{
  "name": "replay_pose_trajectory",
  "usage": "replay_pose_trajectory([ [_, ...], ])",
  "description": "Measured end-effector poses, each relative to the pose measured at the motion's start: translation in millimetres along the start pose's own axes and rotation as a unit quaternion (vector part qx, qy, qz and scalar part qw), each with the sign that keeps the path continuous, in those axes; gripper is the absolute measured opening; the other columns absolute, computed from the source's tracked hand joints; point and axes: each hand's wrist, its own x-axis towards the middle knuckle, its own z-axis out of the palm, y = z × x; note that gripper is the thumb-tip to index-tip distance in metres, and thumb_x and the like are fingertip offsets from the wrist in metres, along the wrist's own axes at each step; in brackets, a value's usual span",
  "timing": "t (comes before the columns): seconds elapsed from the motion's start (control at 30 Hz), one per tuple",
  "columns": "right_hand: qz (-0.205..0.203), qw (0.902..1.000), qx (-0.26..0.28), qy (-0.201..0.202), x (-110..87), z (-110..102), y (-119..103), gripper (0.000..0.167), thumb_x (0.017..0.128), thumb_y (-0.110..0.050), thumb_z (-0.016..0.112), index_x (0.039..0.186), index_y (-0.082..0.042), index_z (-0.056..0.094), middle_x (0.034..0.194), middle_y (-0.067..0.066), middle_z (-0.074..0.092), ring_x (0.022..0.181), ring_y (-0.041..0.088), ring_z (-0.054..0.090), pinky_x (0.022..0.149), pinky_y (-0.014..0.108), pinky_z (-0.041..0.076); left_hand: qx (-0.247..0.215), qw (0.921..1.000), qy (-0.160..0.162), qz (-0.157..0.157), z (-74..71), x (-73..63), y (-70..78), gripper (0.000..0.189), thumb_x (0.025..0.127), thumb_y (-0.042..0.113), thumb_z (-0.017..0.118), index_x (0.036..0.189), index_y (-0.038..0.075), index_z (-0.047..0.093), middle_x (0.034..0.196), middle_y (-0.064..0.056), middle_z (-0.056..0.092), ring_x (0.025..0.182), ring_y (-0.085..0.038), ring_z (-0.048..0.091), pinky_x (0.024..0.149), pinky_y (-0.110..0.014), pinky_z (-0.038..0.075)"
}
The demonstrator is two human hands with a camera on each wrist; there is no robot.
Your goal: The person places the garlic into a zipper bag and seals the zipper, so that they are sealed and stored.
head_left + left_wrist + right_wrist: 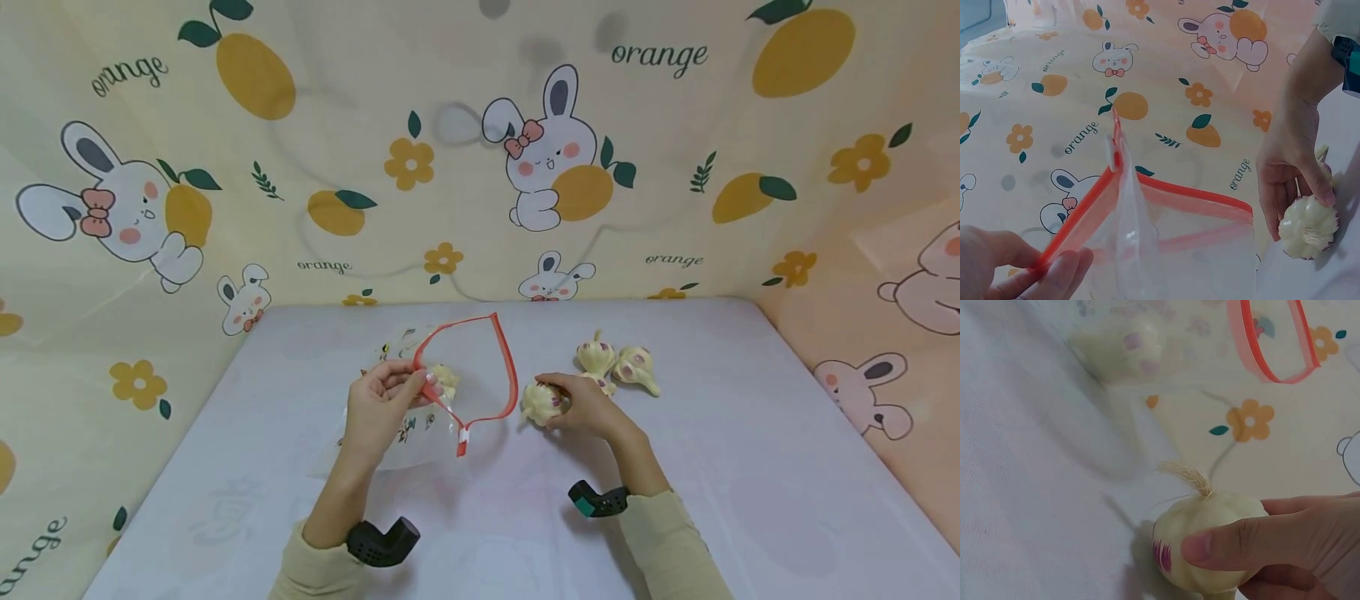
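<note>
Pinching the red rim (pixel 513 371) of a clear bag (pixel 420 435), the left hand (pixel 378 410) hovers above the tabletop (pixel 491 533); the right hand (pixel 592 406), angled inward, grips a garlic bulb (pixel 541 404).

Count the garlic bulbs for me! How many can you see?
5: one bulb in the right hand, another bulb inside the red-rimmed bag, and three bulbs together on the table beyond that hand, one partly hidden. More could be hidden.
</note>
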Motion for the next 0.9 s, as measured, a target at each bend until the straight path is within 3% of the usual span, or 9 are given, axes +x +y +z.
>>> replay_pose_trajectory([
  [0.5, -0.005, 0.9982, 0.045, 0.040, -2.0, -5.7, -3.5, 0.069, 0.072, -0.003, 0.081, 0.135, 0.000, 0.052, 0.138, 0.024, 0.054, 0.126, 0.042, 0.054, 0.106, 0.049, 0.048, 0.001, 1.0000, -0.001, -0.004, 0.7, -0.1, 0.2, 0.021, 0.090, -0.001, 0.062, 0.109, -0.009, 0.060, 0.089, -0.011, 0.071, 0.071, -0.003, 0.070, 0.069, -0.018, 0.060],
  [0.73, -0.024, 0.9968, 0.052, 0.056, -1.8, -7.7, -5.7, 0.068, 0.073, -0.005, 0.081, 0.133, 0.003, 0.052, 0.137, 0.025, 0.055, 0.125, 0.042, 0.055, 0.105, 0.049, 0.048, 0.008, 0.9999, -0.001, -0.009, 0.7, 0.2, 0.9, 0.022, 0.090, 0.000, 0.062, 0.111, -0.009, 0.060, 0.093, -0.016, 0.071, 0.072, -0.002, 0.070, 0.069, -0.018, 0.060],
  [0.9, -0.038, 0.9953, 0.058, 0.067, -3.2, -9.3, -8.2, 0.068, 0.073, -0.006, 0.082, 0.133, 0.004, 0.052, 0.136, 0.026, 0.055, 0.123, 0.042, 0.056, 0.104, 0.050, 0.049, -0.001, 1.0000, -0.001, -0.008, 0.7, 0.1, 0.5, 0.022, 0.090, -0.001, 0.062, 0.110, -0.009, 0.060, 0.088, -0.010, 0.071, 0.071, -0.003, 0.070, 0.069, -0.018, 0.060],
])
